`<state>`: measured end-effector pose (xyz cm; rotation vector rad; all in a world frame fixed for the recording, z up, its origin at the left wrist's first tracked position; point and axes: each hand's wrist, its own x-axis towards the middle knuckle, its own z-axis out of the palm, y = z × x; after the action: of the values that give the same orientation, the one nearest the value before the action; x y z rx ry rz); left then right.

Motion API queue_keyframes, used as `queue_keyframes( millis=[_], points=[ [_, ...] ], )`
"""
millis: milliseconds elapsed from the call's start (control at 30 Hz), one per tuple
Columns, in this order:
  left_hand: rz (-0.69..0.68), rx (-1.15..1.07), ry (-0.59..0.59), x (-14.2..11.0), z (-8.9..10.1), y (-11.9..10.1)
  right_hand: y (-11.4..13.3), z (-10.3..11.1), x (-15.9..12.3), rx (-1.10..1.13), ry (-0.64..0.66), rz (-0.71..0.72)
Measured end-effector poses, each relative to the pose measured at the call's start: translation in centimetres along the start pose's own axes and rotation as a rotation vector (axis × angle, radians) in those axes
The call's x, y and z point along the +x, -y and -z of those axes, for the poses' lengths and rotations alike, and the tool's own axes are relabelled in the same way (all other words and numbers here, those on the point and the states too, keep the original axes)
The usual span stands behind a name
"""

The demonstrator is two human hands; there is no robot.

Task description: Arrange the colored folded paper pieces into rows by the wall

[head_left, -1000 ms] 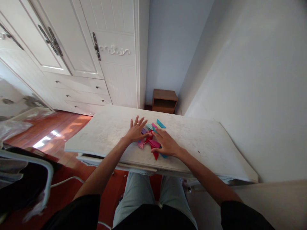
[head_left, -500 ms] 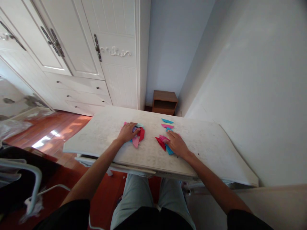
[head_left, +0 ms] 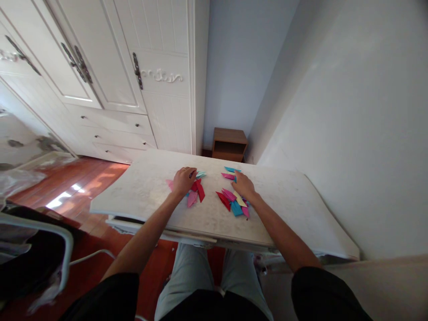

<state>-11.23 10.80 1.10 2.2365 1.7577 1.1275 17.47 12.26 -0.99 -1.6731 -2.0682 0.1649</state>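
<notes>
Folded paper pieces in several colours lie in two loose groups on a white tabletop (head_left: 133,191). My left hand (head_left: 183,182) rests over the left group with its fingers curled; what they grip is hidden. Beside it show a mint piece (head_left: 200,174), a red piece (head_left: 200,191) and a light pink piece (head_left: 191,199). My right hand (head_left: 244,185) is at the back of the right group, thumb and fingertips around a blue folded paper piece. Close to its fingertips is a magenta piece (head_left: 228,176). Nearer me lie a dark red piece (head_left: 224,200), a yellow piece (head_left: 240,199) and a wider blue piece (head_left: 236,209).
A white wardrobe (head_left: 167,111) stands behind the table at left, with a small brown cabinet (head_left: 230,141) beyond the far edge. A pale wall (head_left: 351,133) borders the right side. A white metal frame (head_left: 67,249) stands at lower left.
My right hand has moved away from me, uncovering the yellow and magenta pieces beneath it. My left hand has shifted slightly right and farther back, with its fingers more curled.
</notes>
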Motion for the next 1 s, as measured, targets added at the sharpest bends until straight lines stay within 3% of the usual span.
queue_keyframes(
  millis=[133, 367, 533, 667, 767, 1000],
  points=[
    [0.04, -0.067, -0.078, 1.2, -0.3, -0.7, 0.9, -0.4, 1.2, 0.006, 0.008, 0.021],
    [-0.043, -0.179, -0.003, 1.8, -3.3, -3.1, 3.1, -1.1, 2.1, 0.124, 0.045, 0.17],
    [-0.032, -0.121, 0.005, 0.9, -1.3, -1.5, 1.7, 0.5, 1.0, 0.12, 0.041, 0.217],
    [-0.051, -0.006, 0.174, 0.4, 0.6, 1.0, -0.1, 1.6, -0.6, -0.012, 0.145, 0.228],
    [-0.133, 0.055, 0.35, 0.1, 0.7, 1.5, -0.5, 2.1, -1.4, -0.035, 0.188, 0.257],
    [-0.087, 0.238, 0.413, -0.3, 0.1, 0.2, 0.3, 2.7, -1.5, -0.069, 0.111, 0.194]
  ],
)
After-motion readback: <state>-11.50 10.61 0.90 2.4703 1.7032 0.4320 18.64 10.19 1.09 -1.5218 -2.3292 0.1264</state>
